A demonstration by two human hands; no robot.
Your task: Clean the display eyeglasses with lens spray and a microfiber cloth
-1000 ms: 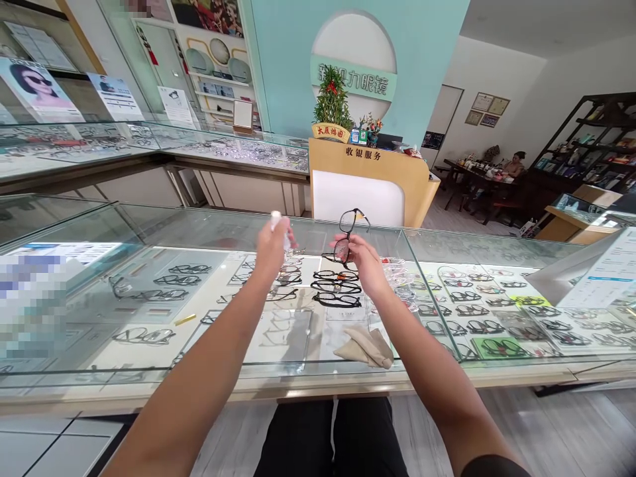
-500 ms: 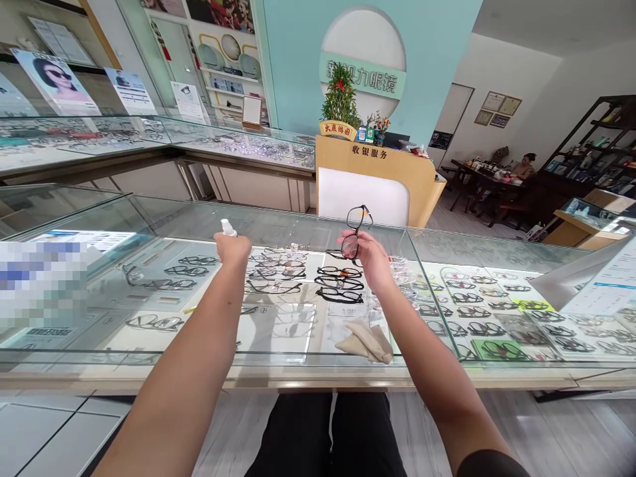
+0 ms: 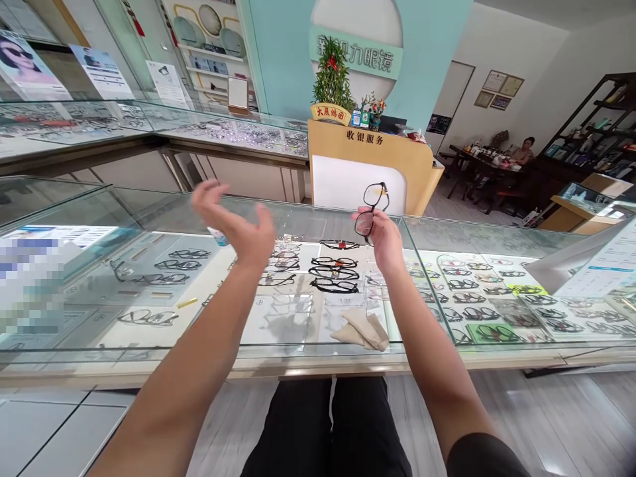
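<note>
Black-framed eyeglasses (image 3: 373, 207) are held on end in my right hand (image 3: 387, 244), with the fingers around the lower lens above the glass counter. My left hand (image 3: 238, 228) is raised with its fingers spread, a little blurred, and nothing is in it. Just behind it stands a spray bottle (image 3: 217, 237), mostly hidden by the hand. A folded beige cloth (image 3: 362, 330) lies on the counter top, nearer to me. Beneath the glass, black frames (image 3: 335, 273) lie in a column between my arms.
The glass display counter (image 3: 293, 363) stretches across in front of me, with rows of eyeglasses (image 3: 470, 298) inside. A white sign stand (image 3: 603, 271) is at the right, and a wooden cashier desk (image 3: 422, 162) stands beyond. Another person (image 3: 524, 154) sits far back at a table.
My left hand has let go of the white-topped spray bottle and opened, lifting off it. My right hand has moved slightly right and up with the eyeglasses. The view has shifted a little.
</note>
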